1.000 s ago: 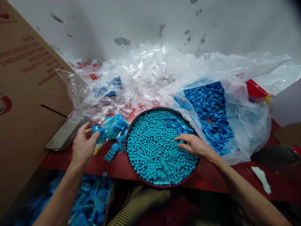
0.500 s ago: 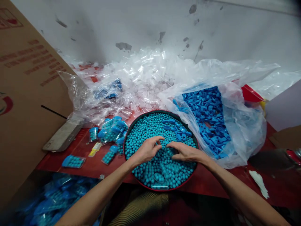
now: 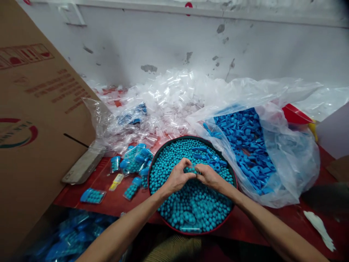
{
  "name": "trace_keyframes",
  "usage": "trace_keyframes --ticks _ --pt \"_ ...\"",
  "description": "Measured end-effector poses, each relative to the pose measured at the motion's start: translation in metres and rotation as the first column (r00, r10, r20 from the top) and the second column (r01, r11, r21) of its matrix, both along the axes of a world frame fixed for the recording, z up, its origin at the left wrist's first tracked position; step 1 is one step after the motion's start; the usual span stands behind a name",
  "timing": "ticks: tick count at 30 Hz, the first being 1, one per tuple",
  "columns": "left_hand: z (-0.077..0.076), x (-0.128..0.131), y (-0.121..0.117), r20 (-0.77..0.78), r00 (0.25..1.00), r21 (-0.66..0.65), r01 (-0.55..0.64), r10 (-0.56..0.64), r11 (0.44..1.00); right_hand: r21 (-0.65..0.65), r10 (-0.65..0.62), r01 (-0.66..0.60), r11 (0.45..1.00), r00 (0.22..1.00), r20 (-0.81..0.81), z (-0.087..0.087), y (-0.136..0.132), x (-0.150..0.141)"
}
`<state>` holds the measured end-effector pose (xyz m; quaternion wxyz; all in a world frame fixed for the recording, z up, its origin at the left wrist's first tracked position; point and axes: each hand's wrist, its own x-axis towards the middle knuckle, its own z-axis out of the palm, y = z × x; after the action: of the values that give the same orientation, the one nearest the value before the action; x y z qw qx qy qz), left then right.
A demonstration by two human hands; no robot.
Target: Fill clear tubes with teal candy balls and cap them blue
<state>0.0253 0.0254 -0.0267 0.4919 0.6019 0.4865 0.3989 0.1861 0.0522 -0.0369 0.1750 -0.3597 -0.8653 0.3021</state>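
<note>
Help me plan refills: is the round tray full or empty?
Not empty: turquoise beads cover the round tray wall to wall. Their depth is hidden, so exact fullness is unclear.

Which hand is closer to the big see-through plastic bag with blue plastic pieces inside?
Right. The right hand is over the round red-rimmed tray of turquoise balls, left of the bag; the left hand is over the tray too, but farther left.

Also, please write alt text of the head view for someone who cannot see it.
A person's left hand and right hand are close together above a round tub of turquoise beads; any held item is unclear. Bead-filled packs lie left on the red table, blue parts in a plastic bag right.
</note>
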Motion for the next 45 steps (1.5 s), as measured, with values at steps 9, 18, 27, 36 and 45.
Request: trace_keyframes --ticks 9,18,27,36,45 --pt "-0.010 -0.031 0.004 -0.023 0.954 -0.253 -0.294 0.298 0.922 0.109 -0.019 0.004 0.994 0.991 0.129 -0.024 0.007 -0.023" --pt "-0.012 -0.005 0.002 0.073 0.993 -0.358 -0.055 0.087 0.932 -0.581 -0.558 0.291 0.760 0.750 -0.355 0.001 0.048 -0.038" --pt "-0.008 0.000 0.000 0.235 0.971 -0.415 0.066 0.036 0.908 -0.866 -0.814 0.000 0.499 0.344 -0.469 0.021 0.036 -0.045" --pt "-0.003 -0.022 -0.003 0.451 0.889 -0.552 0.202 0.085 0.809 -0.329 -0.335 0.274 0.904 0.931 -0.143 0.005 0.006 -0.003" --pt "-0.014 -0.026 -0.008 0.412 0.904 -0.596 0.174 0.112 0.784 0.325 -0.399 0.247 0.913 0.706 0.584 0.010 0.044 -0.016"
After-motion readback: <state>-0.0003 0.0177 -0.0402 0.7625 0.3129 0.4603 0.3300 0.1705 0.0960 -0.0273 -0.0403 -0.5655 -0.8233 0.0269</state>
